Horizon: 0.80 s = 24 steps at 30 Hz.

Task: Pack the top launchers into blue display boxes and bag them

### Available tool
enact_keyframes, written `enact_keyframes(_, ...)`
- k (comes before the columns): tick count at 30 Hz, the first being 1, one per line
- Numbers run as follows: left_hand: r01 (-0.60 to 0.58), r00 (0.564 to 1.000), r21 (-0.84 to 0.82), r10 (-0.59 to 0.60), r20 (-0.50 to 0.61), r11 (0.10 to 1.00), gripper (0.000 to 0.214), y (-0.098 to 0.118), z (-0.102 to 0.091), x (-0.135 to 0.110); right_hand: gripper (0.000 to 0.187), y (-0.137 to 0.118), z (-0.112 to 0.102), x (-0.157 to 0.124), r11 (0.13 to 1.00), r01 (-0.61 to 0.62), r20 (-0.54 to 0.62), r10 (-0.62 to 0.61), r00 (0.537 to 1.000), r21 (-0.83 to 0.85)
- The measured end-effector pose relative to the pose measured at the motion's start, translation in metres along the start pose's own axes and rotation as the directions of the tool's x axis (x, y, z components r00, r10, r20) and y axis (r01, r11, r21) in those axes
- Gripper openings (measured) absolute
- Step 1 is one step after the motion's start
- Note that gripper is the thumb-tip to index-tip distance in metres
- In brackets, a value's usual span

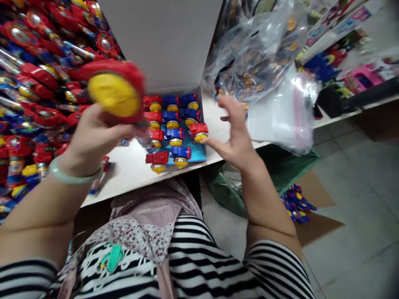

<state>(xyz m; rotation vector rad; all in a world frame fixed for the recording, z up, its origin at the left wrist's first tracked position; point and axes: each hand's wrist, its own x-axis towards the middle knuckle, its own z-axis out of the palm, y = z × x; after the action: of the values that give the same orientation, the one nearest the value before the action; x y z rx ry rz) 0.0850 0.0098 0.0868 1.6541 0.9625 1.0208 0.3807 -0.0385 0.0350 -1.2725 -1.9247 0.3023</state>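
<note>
My left hand (92,135) is closed around a red plastic toy (116,93) with a round yellow end, lifted above the table and blurred by motion. Below and to the right lies a shallow blue box (199,154), filled with rows of similar toys in red and blue with yellow, top-like ends. My right hand (235,137) is open, thumb and fingers spread. Its thumb tip is at the edge of a red toy (198,132) in the right-hand column; whether they touch, I cannot tell.
A big heap of red and blue toys (37,83) covers the left side. Clear plastic bags (268,50) and flat white bags (277,112) lie at right. A grey-white panel (162,41) rises behind the box. Green sacking (286,164) hangs below the table edge.
</note>
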Motion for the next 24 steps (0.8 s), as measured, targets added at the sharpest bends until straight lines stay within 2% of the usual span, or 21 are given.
enact_keyframes(2, -0.100, 0.980, -0.052, 0.107, 0.166, 0.994, 0.025, 0.011, 0.035, 0.016, 0.094, -0.030, -0.008, 0.017, 0.996, 0.012, -0.118, -0.001, 0.993, 0.094)
enact_keyframes(4, -0.210, 0.918, -0.085, 0.226, 0.327, 0.974, 0.029, 0.015, 0.060, 0.034, 0.088, -0.046, -0.012, 0.024, 0.993, 0.038, -0.239, -0.010, 0.971, 0.110)
enact_keyframes(6, -0.343, 0.839, 0.018, 0.298, 0.454, 0.939, 0.028, 0.012, 0.070, 0.053, 0.080, -0.042, -0.014, 0.016, 0.995, 0.038, -0.346, -0.003, 0.938, 0.095)
enact_keyframes(7, -0.405, 0.820, 0.119, 0.303, 0.486, 0.906, 0.026, 0.007, 0.070, 0.063, 0.077, -0.033, -0.015, 0.006, 0.995, 0.025, -0.381, 0.013, 0.924, 0.096)
enact_keyframes(9, -0.468, 0.827, 0.353, 0.261, 0.498, 0.810, 0.025, -0.005, 0.065, 0.082, 0.075, -0.006, -0.015, -0.022, 0.993, -0.005, -0.418, 0.053, 0.907, 0.114)
enact_keyframes(11, -0.460, 0.849, 0.530, 0.179, 0.497, 0.712, 0.027, -0.019, 0.062, 0.099, 0.073, 0.021, -0.007, -0.052, 0.992, -0.018, -0.419, 0.069, 0.905, 0.124)
enact_keyframes(14, -0.466, 0.828, 0.648, 0.040, 0.559, 0.602, 0.031, -0.036, 0.072, 0.115, 0.065, 0.050, 0.024, -0.085, 0.995, -0.007, -0.437, 0.051, 0.898, 0.101)
enact_keyframes(16, -0.462, 0.829, 0.683, 0.002, 0.559, 0.565, 0.030, -0.044, 0.083, 0.119, 0.057, 0.058, 0.047, -0.093, 0.997, 0.025, -0.451, 0.013, 0.893, 0.076)
enact_keyframes(19, -0.409, 0.873, 0.751, -0.019, 0.488, 0.518, 0.030, -0.051, 0.096, 0.120, 0.049, 0.063, 0.068, -0.094, 0.996, 0.079, -0.410, -0.052, 0.911, 0.049)
enact_keyframes(22, -0.399, 0.890, 0.801, -0.020, 0.455, 0.447, 0.028, -0.054, 0.098, 0.120, 0.048, 0.065, 0.071, -0.092, 0.994, 0.105, -0.367, -0.084, 0.927, 0.037)
enact_keyframes(24, -0.412, 0.890, 0.801, 0.002, 0.457, 0.434, 0.024, -0.056, 0.097, 0.120, 0.048, 0.068, 0.069, -0.091, 0.991, 0.131, -0.332, -0.111, 0.937, 0.038)
